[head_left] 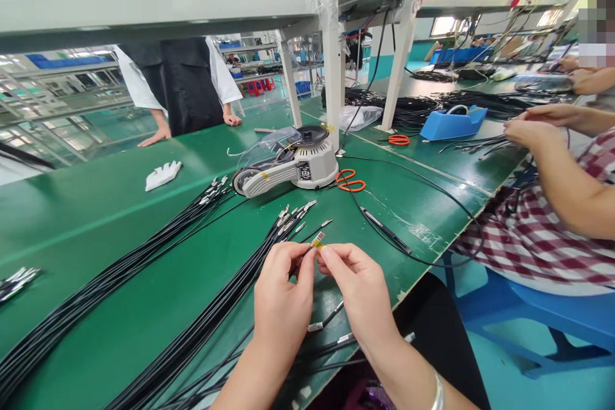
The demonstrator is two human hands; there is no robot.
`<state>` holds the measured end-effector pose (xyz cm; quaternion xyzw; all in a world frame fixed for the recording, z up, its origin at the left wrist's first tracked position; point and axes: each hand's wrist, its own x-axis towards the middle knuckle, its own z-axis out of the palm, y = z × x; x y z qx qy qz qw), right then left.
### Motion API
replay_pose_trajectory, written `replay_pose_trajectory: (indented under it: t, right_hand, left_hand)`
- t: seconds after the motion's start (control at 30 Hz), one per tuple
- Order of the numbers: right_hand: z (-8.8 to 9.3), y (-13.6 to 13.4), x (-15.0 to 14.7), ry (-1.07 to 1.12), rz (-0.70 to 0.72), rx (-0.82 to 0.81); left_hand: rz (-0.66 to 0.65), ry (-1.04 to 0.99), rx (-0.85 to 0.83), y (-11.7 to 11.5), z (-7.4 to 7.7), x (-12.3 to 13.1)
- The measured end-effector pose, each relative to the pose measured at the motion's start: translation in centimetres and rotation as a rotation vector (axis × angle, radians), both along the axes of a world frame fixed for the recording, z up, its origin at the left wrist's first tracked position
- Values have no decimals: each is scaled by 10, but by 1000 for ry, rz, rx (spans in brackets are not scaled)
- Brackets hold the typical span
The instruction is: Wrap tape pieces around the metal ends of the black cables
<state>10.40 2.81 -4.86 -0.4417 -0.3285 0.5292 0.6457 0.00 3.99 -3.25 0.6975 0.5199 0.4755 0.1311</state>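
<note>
My left hand (pixel 284 291) pinches a black cable close to its metal connector (pixel 319 237), which points up and away from me. A small piece of yellow tape (pixel 318 244) sits at the base of that connector. Thumb and forefinger of my right hand (pixel 364 288) press together at the tape's right side. Beyond my hands lies a bundle of black cables (pixel 230 269) with silver connector ends. More cable ends, one with a metal connector (pixel 315 327), lie beneath and between my wrists.
A round tape dispenser (pixel 314 163) stands ahead, with orange-handled scissors (pixel 352 186) beside it. A utility knife (pixel 385 230) lies to the right. Another cable bundle (pixel 120 269) and a white glove (pixel 163 175) are left. A co-worker's hands (pixel 541 128) work near a blue tape holder (pixel 454 123).
</note>
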Motion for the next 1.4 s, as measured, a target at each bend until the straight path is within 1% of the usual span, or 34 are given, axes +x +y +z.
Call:
replay_pose_trajectory:
  t: [0.1, 0.23, 0.43, 0.63, 0.8, 1.07, 1.17, 1.3, 1.4]
  right_hand:
    - [2, 0, 0, -11, -15, 0]
    - [4, 0, 1, -44, -30, 14]
    - [7, 1, 2, -57, -31, 27]
    - [12, -1, 3, -60, -15, 35]
    - [17, -2, 3, -72, 4, 52]
    - [23, -4, 1, -2, 51, 99]
    - [21, -4, 2, -19, 34, 89]
    - [16, -6, 4, -97, -24, 71]
    - [15, -7, 7, -123, -7, 71]
  left_hand:
    - [4, -8, -58, -1, 3, 0]
    - [-1, -72, -205, -4, 8, 1]
    - [-4, -278, -428, -5, 17, 3]
    - [-96, -466, -544, -5, 20, 4]
    - [-183, -593, -552, -5, 17, 4]
    - [-289, -746, -594, -4, 11, 3]
    - [-257, -712, -566, -5, 11, 4]
    - [-167, -615, -456, -8, 14, 8]
    - [-150, -580, -407, -8, 15, 9]
